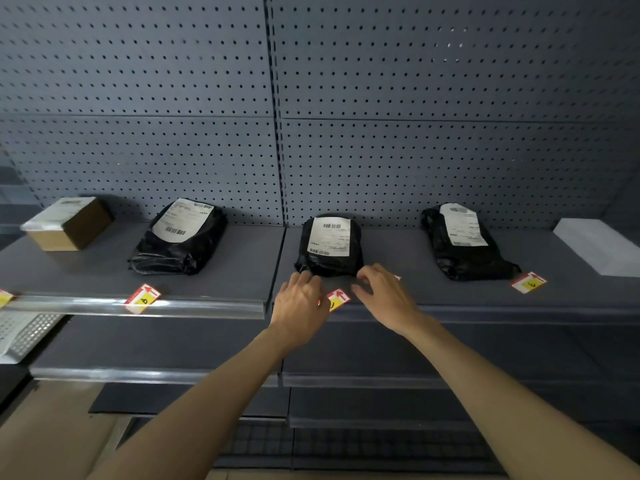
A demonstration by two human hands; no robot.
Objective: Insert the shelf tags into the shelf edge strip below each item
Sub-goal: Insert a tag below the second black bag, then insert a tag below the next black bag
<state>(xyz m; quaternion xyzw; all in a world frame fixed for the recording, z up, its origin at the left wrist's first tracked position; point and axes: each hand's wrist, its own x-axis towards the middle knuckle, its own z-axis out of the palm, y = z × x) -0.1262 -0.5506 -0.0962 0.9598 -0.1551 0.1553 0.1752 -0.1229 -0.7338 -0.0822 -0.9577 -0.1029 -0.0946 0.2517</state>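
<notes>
At shelf edge (450,308): hands (299,301) palm-down, flanking tag (337,298).

I count three black bagged parcels (180,237) (330,245) (464,242). One brown box (69,223) at nine o'clock, one white box (601,245) at three. Four shelf tags (142,298) (337,299) (528,282) (4,297).

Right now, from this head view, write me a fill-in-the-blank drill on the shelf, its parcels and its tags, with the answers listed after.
1. The shelf carries ____ black plastic-wrapped parcels.
2. The cardboard box sits at the ____ end of the shelf.
3. Both hands, left hand and right hand, are at the front of the ____ black parcel.
4. Each shelf tag, such as the one between the hands, shows a ____ arrow.

Missing words: three; left; middle; red
</notes>
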